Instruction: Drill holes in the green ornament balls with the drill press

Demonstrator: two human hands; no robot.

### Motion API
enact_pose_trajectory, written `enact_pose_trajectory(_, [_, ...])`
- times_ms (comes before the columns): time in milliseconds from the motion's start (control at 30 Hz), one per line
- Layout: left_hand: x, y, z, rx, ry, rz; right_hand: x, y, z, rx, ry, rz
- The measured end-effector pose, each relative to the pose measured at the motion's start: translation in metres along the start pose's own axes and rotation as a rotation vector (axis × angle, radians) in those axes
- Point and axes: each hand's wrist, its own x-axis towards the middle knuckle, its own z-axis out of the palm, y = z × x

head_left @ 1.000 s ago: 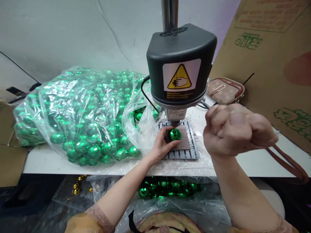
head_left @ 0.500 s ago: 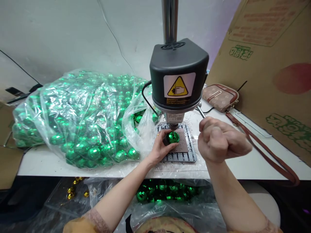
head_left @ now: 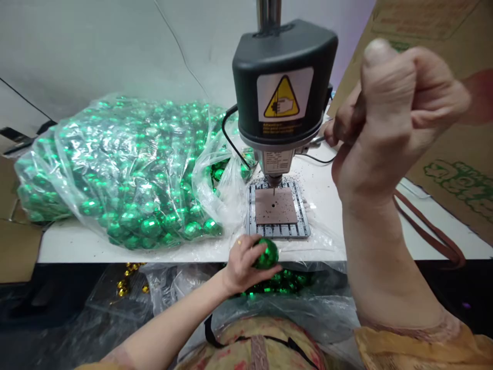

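A shiny green faceted ball [head_left: 268,254] is in my left hand [head_left: 243,264], just off the table's front edge and above the lap-side bag. My right hand [head_left: 389,113] is closed around the lever [head_left: 316,142] at the right side of a black bench drill press [head_left: 283,87]. Most of the lever is hidden by the fingers. Below the chuck, the thin drill bit [head_left: 273,191] points down at a brown square board [head_left: 275,208] with a small hole. The board rests on the slotted metal base [head_left: 251,213], with dark shavings scattered around.
A large clear plastic bag of green balls [head_left: 127,174] fills the table's left side. More green balls [head_left: 285,280] lie in plastic below the table edge, with gold balls [head_left: 122,288] further left. A cardboard box [head_left: 454,195] and a brown strap [head_left: 427,231] are at right.
My left hand has drawn the green ball off the board toward me, past the table's edge. My right hand has risen with the lever, and the bit now stands clear above the board.
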Motion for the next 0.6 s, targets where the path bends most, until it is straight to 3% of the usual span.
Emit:
enact_pose_trajectory(100, [-0.068,-0.002,-0.02,0.04,-0.316,0.036,-0.001,0.004,0.0,-0.008,-0.002,-0.029])
enact_pose_trajectory(200, [-0.12,-0.004,-0.024,0.056,-0.513,-0.17,-0.001,0.004,0.001,0.011,-0.007,-0.029])
enact_pose_trajectory(300, [-0.143,-0.003,-0.017,0.053,-0.608,-0.373,-0.004,0.001,0.0,0.041,0.001,-0.006])
enact_pose_trajectory(367, [-0.14,0.001,-0.016,0.082,-0.65,-0.402,-0.006,0.0,-0.001,0.031,0.004,0.011])
enact_pose_trajectory(467, [-0.109,0.012,-0.03,0.051,-0.655,-0.239,-0.007,0.0,-0.003,0.01,0.018,0.039])
enact_pose_trajectory(533, [-0.067,0.014,-0.049,-0.001,-0.539,-0.072,-0.007,0.0,-0.004,0.012,0.028,0.05])
enact_pose_trajectory(600, [-0.009,0.003,-0.069,-0.007,-0.289,0.005,-0.008,0.001,-0.004,0.03,0.027,0.058])
